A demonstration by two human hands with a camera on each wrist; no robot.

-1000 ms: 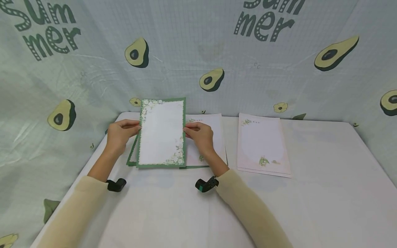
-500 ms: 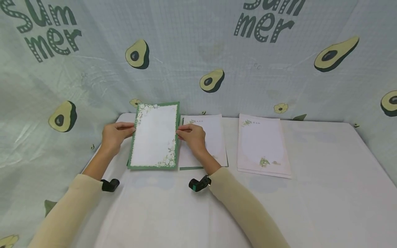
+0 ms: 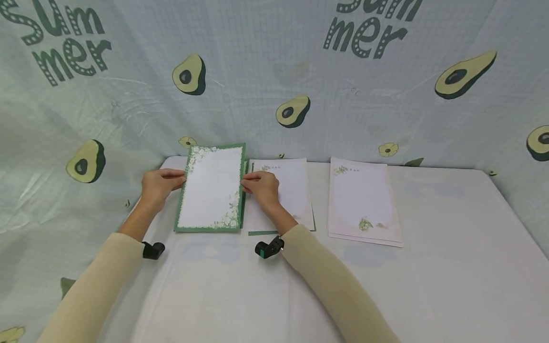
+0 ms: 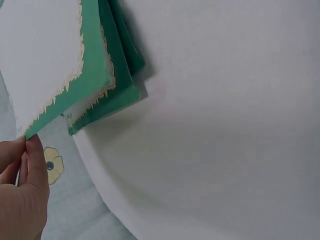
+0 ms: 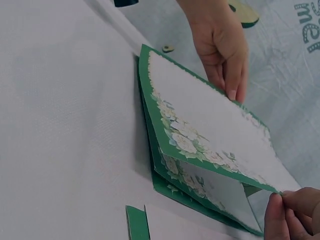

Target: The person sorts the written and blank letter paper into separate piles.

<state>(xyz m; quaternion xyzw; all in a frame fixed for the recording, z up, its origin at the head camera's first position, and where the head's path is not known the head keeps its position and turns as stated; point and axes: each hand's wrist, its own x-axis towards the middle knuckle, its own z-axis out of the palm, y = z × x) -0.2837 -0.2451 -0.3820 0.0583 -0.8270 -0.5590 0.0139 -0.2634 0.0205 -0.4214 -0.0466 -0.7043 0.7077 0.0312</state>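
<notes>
Fingers of the left hand [image 3: 156, 190] pinch the left edge of the card [image 3: 210, 186]; those of the right hand [image 3: 262, 190] pinch its right edge, both with thumb against fingertips. Position: the card, green-bordered with a floral print, is held over a pile [image 4: 125, 92] of like cards at the far left of the bench [image 3: 450, 267]. A gap shows beneath it on the right hand's side, so it does not lie flat.

Adjacent: pink sheets [image 3: 296, 190] lie just right of the pile, with green edging showing beneath; a second set of pink sheets [image 3: 364, 200] lies further right, apart.

Handling, by judgement: light, thin, stiff enough to keep its plane between two pinches, though liable to bow or crease if squeezed inward. Its surface is probably smooth and apt to slide on the pile. Recommended hold: both long edges, opposite each other, with light pressure, clear of the corners.
</notes>
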